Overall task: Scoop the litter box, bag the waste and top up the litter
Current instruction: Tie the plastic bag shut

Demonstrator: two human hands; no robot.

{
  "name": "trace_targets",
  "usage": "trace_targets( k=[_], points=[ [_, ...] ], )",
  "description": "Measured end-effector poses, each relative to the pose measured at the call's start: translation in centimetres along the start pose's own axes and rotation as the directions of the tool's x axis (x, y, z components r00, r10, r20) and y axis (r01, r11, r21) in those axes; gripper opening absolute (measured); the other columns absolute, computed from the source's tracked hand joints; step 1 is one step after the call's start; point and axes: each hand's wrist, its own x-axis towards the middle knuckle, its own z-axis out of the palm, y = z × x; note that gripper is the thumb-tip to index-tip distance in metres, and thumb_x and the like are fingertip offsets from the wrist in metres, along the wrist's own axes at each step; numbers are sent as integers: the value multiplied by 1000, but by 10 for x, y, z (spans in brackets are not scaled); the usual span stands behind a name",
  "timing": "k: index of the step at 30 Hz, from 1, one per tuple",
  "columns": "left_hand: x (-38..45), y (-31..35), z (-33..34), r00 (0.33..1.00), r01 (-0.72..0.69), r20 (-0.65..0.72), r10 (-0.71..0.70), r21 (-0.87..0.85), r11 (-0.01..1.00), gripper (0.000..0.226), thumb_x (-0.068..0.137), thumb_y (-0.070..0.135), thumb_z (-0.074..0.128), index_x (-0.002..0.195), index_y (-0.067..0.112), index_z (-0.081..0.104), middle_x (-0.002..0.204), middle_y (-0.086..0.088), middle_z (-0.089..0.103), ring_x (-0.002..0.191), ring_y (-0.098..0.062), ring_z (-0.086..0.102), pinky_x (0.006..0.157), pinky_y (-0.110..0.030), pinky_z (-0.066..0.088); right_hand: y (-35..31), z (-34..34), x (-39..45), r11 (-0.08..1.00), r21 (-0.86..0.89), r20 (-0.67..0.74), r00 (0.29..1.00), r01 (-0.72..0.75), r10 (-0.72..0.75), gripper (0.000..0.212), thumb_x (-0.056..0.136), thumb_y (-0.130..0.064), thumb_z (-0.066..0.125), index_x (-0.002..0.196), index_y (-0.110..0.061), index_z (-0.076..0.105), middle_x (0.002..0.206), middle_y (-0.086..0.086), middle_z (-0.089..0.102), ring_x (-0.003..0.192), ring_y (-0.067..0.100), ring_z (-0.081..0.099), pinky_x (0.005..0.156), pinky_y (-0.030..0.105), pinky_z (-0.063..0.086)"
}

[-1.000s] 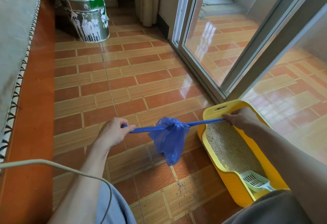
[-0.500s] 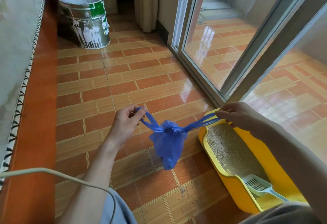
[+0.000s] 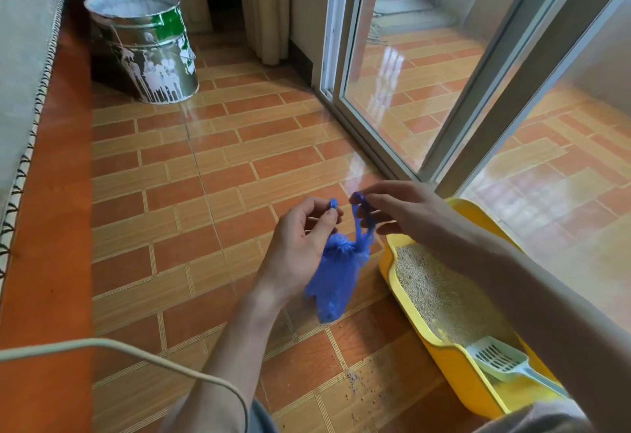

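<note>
Item one: blue bag [image 3: 336, 282], knotted at the neck, hanging in the air above the tiled floor [image 3: 211, 173], just left of the litter box [image 3: 454, 361]. I have my left hand [image 3: 300, 244] with its grip pinched together on one tie end of the bag, and my right hand [image 3: 406, 214] with fingers closed on the other tie end, which loops over them; the two hands sit near each other above the knot.

Item two: litter box, yellow, on the floor beside the sliding glass door [image 3: 426, 67], holding pale litter [image 3: 440, 296].

Item three: scoop [image 3: 502, 361], pale, lying in the near end of the box.

Item four: scattered grains [image 3: 355, 381] on the tiles in front of the box.

Item five: paint-streaked metal bucket [image 3: 146, 46], standing well apart at the far left.
</note>
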Motion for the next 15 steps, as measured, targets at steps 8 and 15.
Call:
trace_targets(
  k=[8, 15],
  points=[
    [8, 5, 14, 999, -41, -6, 41, -34, 999, 7, 102, 24, 65, 105, 19, 68, 98, -8, 73, 91, -15, 68, 84, -35, 52, 7, 9, 5, 925, -213, -79, 938, 316, -339, 22, 94, -15, 72, 114, -21, 78, 101, -11, 78, 98, 6, 72, 88, 25, 56],
    [6, 9, 19, 993, -98, -67, 92, -79, 992, 10, 106, 12, 56, 108, 12, 66, 94, -9, 70, 88, -18, 67, 83, -29, 55, 12, 3, 16, 811, -404, -82, 867, 422, -492, 35, 92, -12, 70, 124, -23, 65, 117, -14, 68, 112, 6, 61, 86, 22, 51]
  ],
)
